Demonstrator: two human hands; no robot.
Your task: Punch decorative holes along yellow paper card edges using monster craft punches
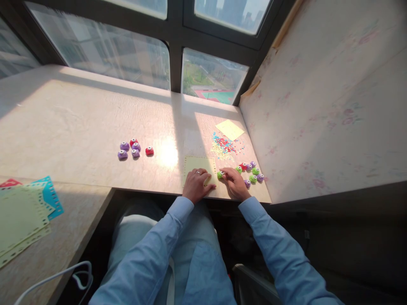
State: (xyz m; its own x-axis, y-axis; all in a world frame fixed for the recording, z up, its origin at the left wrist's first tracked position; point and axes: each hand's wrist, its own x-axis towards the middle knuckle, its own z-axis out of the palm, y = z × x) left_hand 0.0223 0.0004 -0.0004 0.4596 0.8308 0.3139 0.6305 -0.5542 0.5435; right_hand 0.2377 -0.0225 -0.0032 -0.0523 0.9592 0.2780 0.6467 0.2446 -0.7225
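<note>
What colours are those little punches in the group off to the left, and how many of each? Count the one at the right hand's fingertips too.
Purple punches, left group: 4
Red punches, left group: 2
Green punch, at the right hand: 1
Total: 7

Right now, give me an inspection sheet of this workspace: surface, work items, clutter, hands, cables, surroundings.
Surface: pale sill, patched with sun and shadow.
Work items: yellowish sheet with holes along its edges; green punch at its right edge.
Clutter: confetti, yellow paper, punches in groups left and right, stacked sheets far left.
Hands: left hand lies on the yellowish sheet; right hand grips the green punch.
Cables: white cable, looping at lower left.
Surroundings: window ahead, floral wall at right.
</note>
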